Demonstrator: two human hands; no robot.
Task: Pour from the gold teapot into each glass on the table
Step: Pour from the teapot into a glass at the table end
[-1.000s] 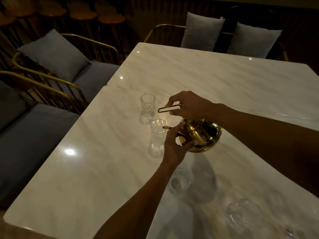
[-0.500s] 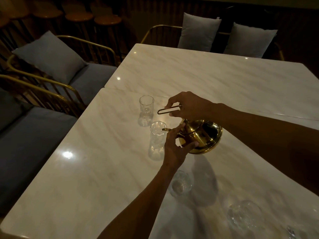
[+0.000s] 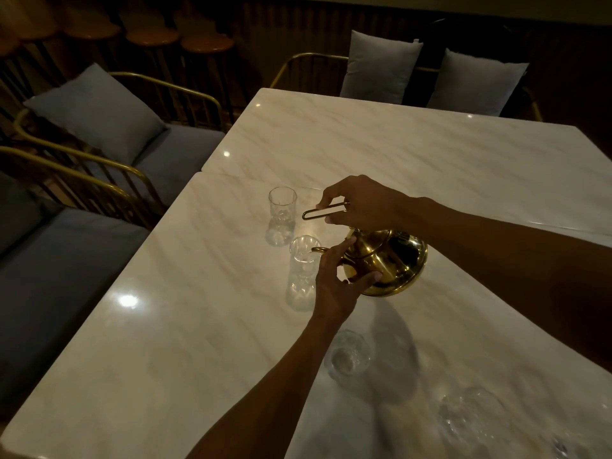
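Note:
The gold teapot [image 3: 394, 263] is held tilted above the marble table [image 3: 198, 326], its spout over the rim of a tall clear glass [image 3: 302, 273]. My right hand [image 3: 357, 203] grips the teapot's wire handle from above. My left hand [image 3: 337, 283] presses against the teapot's front and lid. A second tall glass [image 3: 281, 217] stands just beyond the first. Nearer to me sit a short glass [image 3: 349, 357] and a round glass [image 3: 470, 415]. A further glass edge [image 3: 563, 447] shows at the bottom right.
A second marble table [image 3: 397, 147] joins the first at the far side. Gold-framed sofas with grey cushions [image 3: 96, 114] line the left. Two grey pillows [image 3: 381, 67] sit on chairs at the back. Wooden stools [image 3: 205, 44] stand in the far left corner.
The teapot and both hands stay almost still over the tall glass. The view shifts slightly, nothing else moves.

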